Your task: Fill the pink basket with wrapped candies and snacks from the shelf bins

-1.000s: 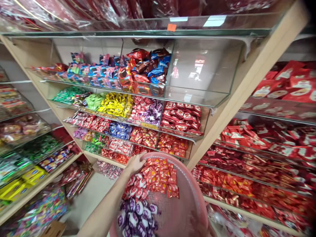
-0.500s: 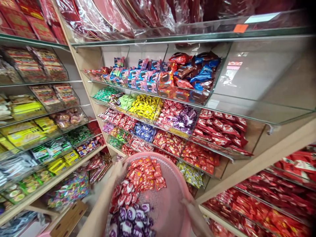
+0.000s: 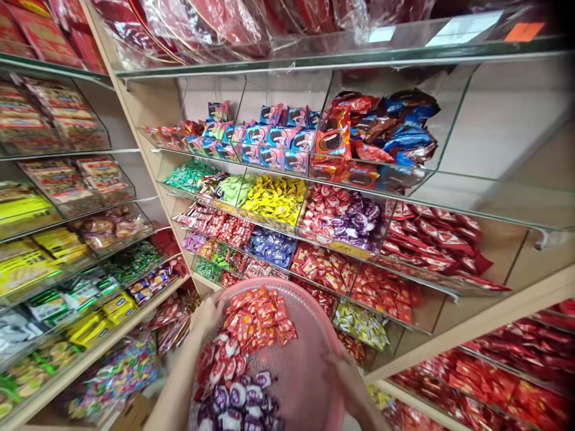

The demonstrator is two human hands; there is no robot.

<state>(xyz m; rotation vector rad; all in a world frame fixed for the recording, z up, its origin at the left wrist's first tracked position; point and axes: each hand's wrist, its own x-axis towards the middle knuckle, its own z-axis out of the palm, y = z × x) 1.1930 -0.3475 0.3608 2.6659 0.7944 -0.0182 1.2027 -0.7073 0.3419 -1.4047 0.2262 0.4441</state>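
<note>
A round pink plastic basket (image 3: 309, 365) tilts in front of me, held from both sides. My left hand (image 3: 207, 314) grips its far left rim, fingers curled over the edge. My right hand (image 3: 345, 374) clasps the right rim. Inside the basket lie red-wrapped candies (image 3: 258, 317) at the far side, red-and-white round ones in the middle and purple-wrapped candies (image 3: 238, 398) nearest me. Straight ahead stand glass-fronted shelf bins (image 3: 341, 218) full of wrapped sweets.
Wooden shelving runs left, ahead and right. The bins hold yellow candies (image 3: 274, 197), green ones, blue ones and red packs (image 3: 431, 236). One top bin (image 3: 494, 137) at the right holds nothing. Cardboard boxes (image 3: 130, 410) sit on the floor at lower left.
The view has swung leftward, so the shelves slid right in the picture. My right hand has come into sight on the basket's right rim. The basket stays held, candies still inside.
</note>
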